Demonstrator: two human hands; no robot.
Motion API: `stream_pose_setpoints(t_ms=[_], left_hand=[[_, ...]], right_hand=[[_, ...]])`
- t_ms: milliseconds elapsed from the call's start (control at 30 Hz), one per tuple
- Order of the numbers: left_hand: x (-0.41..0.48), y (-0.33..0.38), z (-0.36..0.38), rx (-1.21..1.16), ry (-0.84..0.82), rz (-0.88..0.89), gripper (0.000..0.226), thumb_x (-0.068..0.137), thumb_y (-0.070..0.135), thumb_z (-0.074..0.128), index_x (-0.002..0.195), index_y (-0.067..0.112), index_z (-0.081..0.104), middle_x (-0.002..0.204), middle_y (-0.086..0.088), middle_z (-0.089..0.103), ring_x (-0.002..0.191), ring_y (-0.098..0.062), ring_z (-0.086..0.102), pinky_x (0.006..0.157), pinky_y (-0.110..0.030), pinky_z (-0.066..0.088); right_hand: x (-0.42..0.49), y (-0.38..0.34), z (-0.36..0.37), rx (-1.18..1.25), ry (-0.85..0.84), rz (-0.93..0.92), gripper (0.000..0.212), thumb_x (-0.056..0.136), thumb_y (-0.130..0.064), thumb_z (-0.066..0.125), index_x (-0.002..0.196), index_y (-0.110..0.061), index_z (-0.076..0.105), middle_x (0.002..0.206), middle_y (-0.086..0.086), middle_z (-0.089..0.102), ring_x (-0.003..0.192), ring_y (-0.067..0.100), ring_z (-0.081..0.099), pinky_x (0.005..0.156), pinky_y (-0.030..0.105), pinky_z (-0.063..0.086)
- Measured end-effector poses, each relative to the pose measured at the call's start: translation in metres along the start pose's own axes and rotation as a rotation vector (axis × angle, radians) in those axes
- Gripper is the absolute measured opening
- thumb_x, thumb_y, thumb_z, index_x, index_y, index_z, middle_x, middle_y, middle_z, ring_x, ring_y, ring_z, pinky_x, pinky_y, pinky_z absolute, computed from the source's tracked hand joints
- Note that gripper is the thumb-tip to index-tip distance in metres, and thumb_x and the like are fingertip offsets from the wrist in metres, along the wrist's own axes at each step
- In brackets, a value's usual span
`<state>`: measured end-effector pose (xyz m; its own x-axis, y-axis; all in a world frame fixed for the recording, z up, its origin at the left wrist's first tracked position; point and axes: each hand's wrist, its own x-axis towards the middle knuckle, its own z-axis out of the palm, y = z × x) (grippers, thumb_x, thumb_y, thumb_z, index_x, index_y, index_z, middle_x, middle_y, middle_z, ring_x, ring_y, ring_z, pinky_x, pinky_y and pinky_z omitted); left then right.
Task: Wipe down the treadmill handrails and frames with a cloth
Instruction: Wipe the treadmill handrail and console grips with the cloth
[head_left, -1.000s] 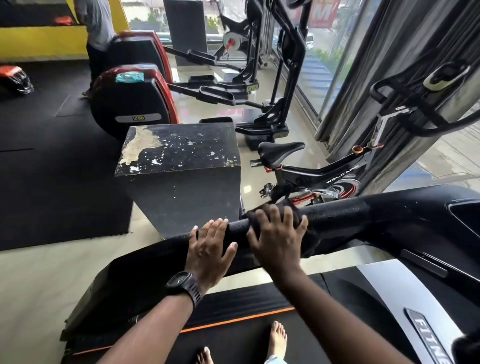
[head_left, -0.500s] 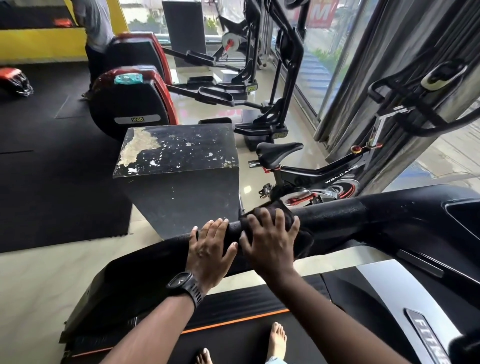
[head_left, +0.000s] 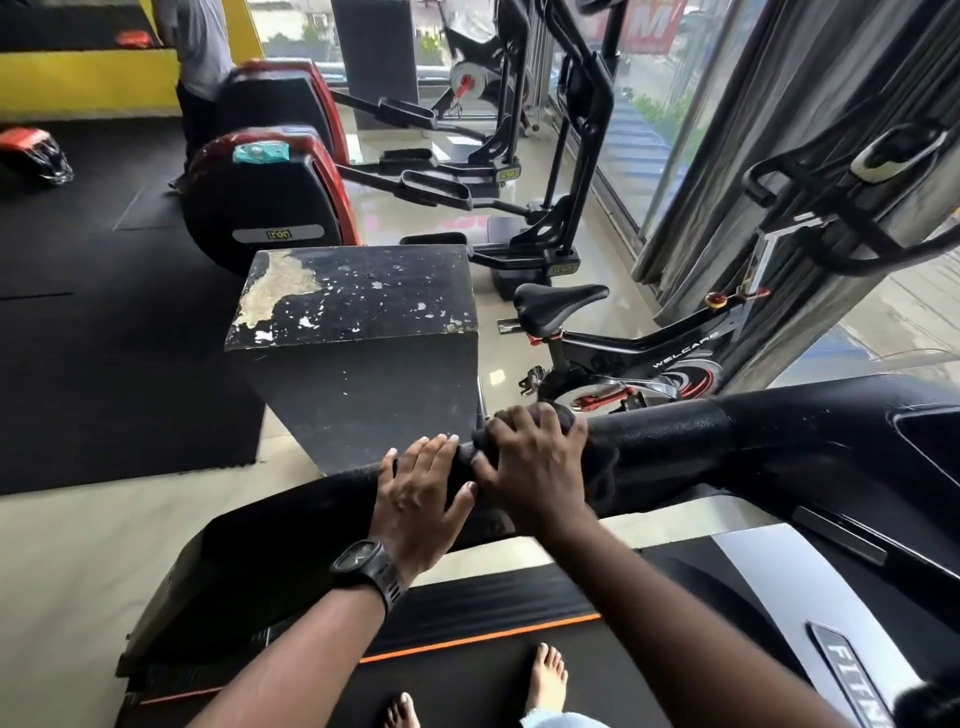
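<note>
A thick black treadmill handrail (head_left: 670, 441) runs from the lower left up to the console at the right. My right hand (head_left: 535, 465) presses a dark cloth (head_left: 605, 470) onto the rail, its fingers curled over the cloth and the rail's top. Most of the cloth is hidden under that hand; a fold hangs at its right side. My left hand (head_left: 418, 493), with a black watch on the wrist, rests on the rail just left of the right hand, fingers laid over the top and thumb spread.
A worn black box (head_left: 358, 332) stands just beyond the rail. Right of it is a spin bike (head_left: 639, 353), with ellipticals (head_left: 270, 208) behind and a person at the far left. The treadmill belt (head_left: 467, 686) and my bare feet are below.
My right hand has slid the cloth a little leftward along the rail, closer to my left hand. The left hand has stayed in place.
</note>
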<state>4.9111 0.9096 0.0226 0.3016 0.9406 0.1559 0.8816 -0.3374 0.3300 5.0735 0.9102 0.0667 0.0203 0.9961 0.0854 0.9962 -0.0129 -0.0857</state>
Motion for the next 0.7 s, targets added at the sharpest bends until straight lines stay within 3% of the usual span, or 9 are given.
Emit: stream_pose_setpoints(t_ms=[67,133,233,333,400,467,533,633,700], left_hand=[[0.002,0.003,0.0,0.004,-0.007,0.003,0.063,0.089,0.054,0.038,0.136,0.016,0.056,0.138,-0.004,0.059,0.129,-0.025,0.053,0.109,-0.055,0.037],[0.003,0.006,-0.001,-0.002,-0.008,-0.006,0.063,0.089,0.054,0.037,0.136,0.016,0.055,0.138,-0.004,0.059,0.129,-0.025,0.053,0.11,-0.055,0.036],[0.004,0.011,0.0,-0.005,0.006,-0.027,0.062,0.089,0.053,0.038,0.135,0.016,0.057,0.136,-0.004,0.06,0.128,-0.025,0.054,0.109,-0.054,0.037],[0.005,0.014,0.002,0.004,0.024,-0.048,0.06,0.088,0.051,0.041,0.133,0.016,0.059,0.134,-0.004,0.062,0.126,-0.025,0.056,0.107,-0.055,0.039],[0.006,0.015,0.004,0.006,0.034,-0.052,0.06,0.088,0.051,0.041,0.133,0.016,0.059,0.134,-0.004,0.062,0.125,-0.026,0.056,0.107,-0.055,0.039],[0.006,0.016,0.004,0.009,0.039,-0.056,0.06,0.089,0.051,0.04,0.133,0.016,0.059,0.135,-0.005,0.062,0.126,-0.026,0.056,0.107,-0.056,0.038],[0.004,0.018,0.003,0.01,0.029,-0.068,0.061,0.09,0.051,0.038,0.135,0.016,0.057,0.136,-0.005,0.06,0.128,-0.026,0.054,0.109,-0.056,0.035],[0.005,0.021,0.002,-0.001,0.025,-0.084,0.062,0.09,0.052,0.036,0.137,0.017,0.056,0.139,-0.004,0.058,0.131,-0.025,0.051,0.112,-0.056,0.032],[0.005,0.023,0.002,-0.005,0.029,-0.087,0.062,0.089,0.052,0.037,0.136,0.017,0.056,0.138,-0.003,0.059,0.13,-0.025,0.052,0.111,-0.056,0.032]], right_hand=[[0.028,0.016,-0.016,0.035,-0.182,-0.102,0.05,0.088,-0.066,0.042,0.117,-0.033,0.066,0.122,-0.002,0.063,0.119,0.027,0.054,0.095,0.052,0.039],[0.045,0.032,-0.023,0.057,-0.28,-0.033,0.048,0.089,-0.065,0.043,0.118,-0.034,0.065,0.122,0.0,0.064,0.118,0.028,0.056,0.091,0.047,0.039],[0.022,0.036,-0.016,0.015,-0.137,0.178,0.048,0.089,-0.061,0.043,0.118,-0.03,0.065,0.125,0.003,0.062,0.121,0.031,0.051,0.101,0.061,0.032],[-0.013,0.016,-0.001,-0.036,0.004,0.093,0.044,0.085,-0.058,0.046,0.113,-0.03,0.066,0.124,0.0,0.06,0.125,0.033,0.045,0.104,0.07,0.024],[-0.002,0.012,-0.004,0.012,-0.015,-0.013,0.044,0.087,-0.059,0.044,0.108,-0.029,0.068,0.118,0.001,0.062,0.119,0.032,0.049,0.102,0.067,0.027],[0.023,0.018,-0.011,0.043,-0.137,-0.08,0.047,0.091,-0.061,0.041,0.113,-0.028,0.067,0.118,0.002,0.063,0.116,0.032,0.053,0.099,0.058,0.033],[0.043,0.03,-0.019,0.072,-0.249,-0.027,0.048,0.092,-0.061,0.041,0.118,-0.028,0.065,0.121,0.005,0.063,0.117,0.032,0.055,0.097,0.053,0.037],[0.032,0.043,-0.02,0.04,-0.194,0.192,0.053,0.093,-0.061,0.041,0.126,-0.024,0.059,0.13,0.008,0.058,0.126,0.037,0.048,0.102,0.065,0.031],[0.007,0.034,-0.014,0.032,-0.115,0.198,0.054,0.092,-0.06,0.043,0.132,-0.024,0.051,0.136,0.007,0.052,0.133,0.038,0.04,0.105,0.073,0.024]])
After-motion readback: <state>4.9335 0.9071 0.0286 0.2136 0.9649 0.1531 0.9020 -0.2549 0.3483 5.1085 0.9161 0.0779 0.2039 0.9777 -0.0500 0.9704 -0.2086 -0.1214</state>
